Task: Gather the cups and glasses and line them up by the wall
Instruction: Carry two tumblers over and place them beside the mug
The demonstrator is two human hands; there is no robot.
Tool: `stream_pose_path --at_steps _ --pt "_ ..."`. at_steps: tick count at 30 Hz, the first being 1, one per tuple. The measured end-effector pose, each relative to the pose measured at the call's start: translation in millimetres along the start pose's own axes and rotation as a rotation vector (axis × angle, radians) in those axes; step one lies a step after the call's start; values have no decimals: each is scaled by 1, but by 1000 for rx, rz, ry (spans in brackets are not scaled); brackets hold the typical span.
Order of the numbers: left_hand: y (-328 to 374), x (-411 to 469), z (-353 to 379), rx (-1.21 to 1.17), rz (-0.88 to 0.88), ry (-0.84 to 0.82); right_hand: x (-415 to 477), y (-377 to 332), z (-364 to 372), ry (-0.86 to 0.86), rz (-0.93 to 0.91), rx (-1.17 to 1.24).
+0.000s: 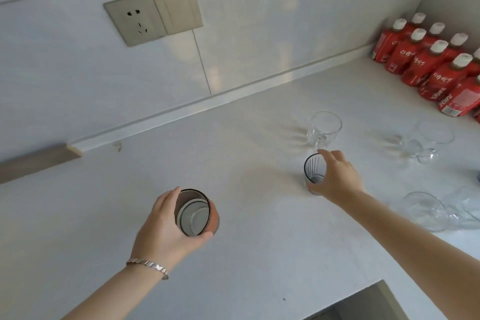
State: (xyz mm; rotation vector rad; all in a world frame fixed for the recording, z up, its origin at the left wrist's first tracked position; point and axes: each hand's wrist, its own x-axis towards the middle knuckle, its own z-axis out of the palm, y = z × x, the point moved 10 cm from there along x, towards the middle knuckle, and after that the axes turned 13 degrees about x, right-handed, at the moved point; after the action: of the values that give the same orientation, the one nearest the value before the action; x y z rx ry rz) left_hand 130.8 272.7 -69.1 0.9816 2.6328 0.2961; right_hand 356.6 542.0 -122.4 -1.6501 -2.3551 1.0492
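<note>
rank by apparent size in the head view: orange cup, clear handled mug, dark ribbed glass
1. orange cup (nearest the camera)
2. clear handled mug
3. dark ribbed glass, partly covered by the right hand; these two are close

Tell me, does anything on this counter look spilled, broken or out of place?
Nothing is spilled. One small mark on the counter near the wall looks like a chip; too small to tell.
</note>
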Motion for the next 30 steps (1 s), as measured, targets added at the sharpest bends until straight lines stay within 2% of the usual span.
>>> stream_pose_path --at_steps 9,15,19,23,30 --pt "-185 -16 -59 -115 -256 114 -74 -199 128 -311 -336 -2" --pt "-333 -20 -103 -137 -335 198 -128 -338 237 -384 -516 -60" --pt "-428 8 -128 -32 -324 179 -154 -404 310 -410 -490 -49" --pt "-491 53 -150 47 -286 144 -166 -450 367 -442 -452 -21" --pt "-552 136 -178 80 -240 123 -162 -510 426 -426 -446 -37"
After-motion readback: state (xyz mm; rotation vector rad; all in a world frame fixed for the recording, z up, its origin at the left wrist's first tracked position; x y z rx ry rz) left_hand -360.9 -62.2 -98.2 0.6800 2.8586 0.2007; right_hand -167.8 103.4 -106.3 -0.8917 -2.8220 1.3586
